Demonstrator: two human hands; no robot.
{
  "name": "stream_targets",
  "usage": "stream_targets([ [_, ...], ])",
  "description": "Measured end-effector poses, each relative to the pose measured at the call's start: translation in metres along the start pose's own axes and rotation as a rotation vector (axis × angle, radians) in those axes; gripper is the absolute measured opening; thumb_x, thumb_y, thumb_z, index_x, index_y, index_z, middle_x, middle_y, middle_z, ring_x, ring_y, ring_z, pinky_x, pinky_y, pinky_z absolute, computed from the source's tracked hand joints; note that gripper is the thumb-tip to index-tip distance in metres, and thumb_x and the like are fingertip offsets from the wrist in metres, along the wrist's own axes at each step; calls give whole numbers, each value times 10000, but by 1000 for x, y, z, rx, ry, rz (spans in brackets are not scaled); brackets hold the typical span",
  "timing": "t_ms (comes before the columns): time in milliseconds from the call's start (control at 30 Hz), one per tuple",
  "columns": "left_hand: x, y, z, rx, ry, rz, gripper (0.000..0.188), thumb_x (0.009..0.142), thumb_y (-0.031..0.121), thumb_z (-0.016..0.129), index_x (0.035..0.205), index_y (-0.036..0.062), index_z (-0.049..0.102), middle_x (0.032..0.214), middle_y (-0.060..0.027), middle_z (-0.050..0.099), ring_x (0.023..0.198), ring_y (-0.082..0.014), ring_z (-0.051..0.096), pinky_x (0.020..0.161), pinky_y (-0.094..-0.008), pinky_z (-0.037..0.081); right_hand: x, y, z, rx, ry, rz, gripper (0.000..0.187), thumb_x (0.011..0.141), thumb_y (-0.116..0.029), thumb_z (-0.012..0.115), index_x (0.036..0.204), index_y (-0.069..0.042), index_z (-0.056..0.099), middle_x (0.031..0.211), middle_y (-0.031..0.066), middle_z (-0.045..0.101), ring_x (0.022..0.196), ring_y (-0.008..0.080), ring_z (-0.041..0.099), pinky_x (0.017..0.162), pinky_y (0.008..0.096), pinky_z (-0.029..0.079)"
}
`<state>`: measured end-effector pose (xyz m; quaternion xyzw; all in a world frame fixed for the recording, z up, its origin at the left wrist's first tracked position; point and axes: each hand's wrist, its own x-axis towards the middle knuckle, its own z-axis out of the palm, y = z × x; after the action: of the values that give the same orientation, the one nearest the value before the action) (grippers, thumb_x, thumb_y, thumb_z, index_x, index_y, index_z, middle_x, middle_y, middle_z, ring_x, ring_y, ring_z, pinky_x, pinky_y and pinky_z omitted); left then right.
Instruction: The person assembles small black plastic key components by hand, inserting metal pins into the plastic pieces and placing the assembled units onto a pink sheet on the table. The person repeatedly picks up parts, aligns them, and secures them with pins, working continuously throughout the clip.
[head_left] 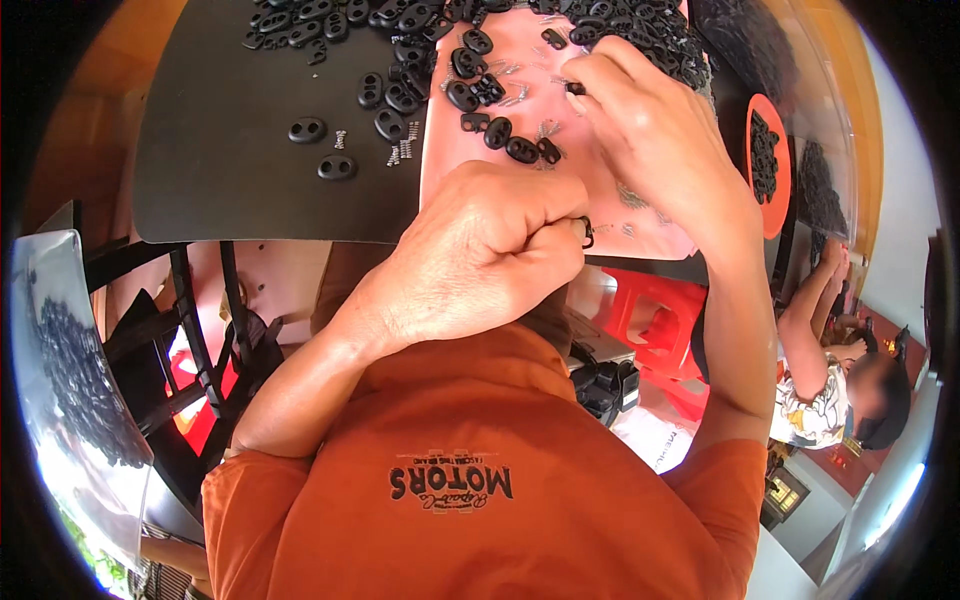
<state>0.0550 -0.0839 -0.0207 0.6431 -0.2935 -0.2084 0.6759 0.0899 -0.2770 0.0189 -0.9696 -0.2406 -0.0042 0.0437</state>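
Note:
My left hand is closed in a fist near the front edge of the pink sheet. A black cord lock piece sticks out between its thumb and forefinger; the rest of it is hidden. Farther off and to the right, my right hand bends over the sheet, with a small black plastic part at its fingertips. Beside the hands lie two-holed black oval cord lock bodies, smaller black pieces and thin metal springs.
A large pile of black pieces covers the far right. More cord locks and springs lie on the dark table. An orange-red tray of black parts stands right. Beyond it sits another person. A red stool is below.

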Motion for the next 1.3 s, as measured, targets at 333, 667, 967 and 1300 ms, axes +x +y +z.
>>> stream_targets([
  [333,-1,-2,1,-23,11,1,110,865,12,477,768,-17,520,630,-8,431,559,-64,399,501,-245,342,5,17,-1,142,164,-27,116,844,-27,550,959,-23,557,849,110,554,754,286,579,652,368,458],
  [667,-2,1,0,-7,19,-10,101,850,-6,472,762,-18,521,622,-13,445,544,-71,415,490,-250,351,36,-2,-9,6,-67,-32,65,815,-8,536,796,40,496,843,161,503,718,317,581,614,377,491],
  [967,-3,-3,4,-6,56,43,88,849,-8,481,778,-28,529,616,-25,434,547,-93,420,500,-258,355,3,16,0,183,81,-25,110,835,4,563,944,-10,557,823,97,534,704,249,556,632,326,447],
  [1300,-5,0,4,-30,41,-67,150,885,34,472,774,-16,559,596,-13,485,504,-67,461,465,-239,371,-4,4,12,98,83,-33,99,842,-21,568,938,-33,543,838,83,526,720,274,554,633,346,441],
])
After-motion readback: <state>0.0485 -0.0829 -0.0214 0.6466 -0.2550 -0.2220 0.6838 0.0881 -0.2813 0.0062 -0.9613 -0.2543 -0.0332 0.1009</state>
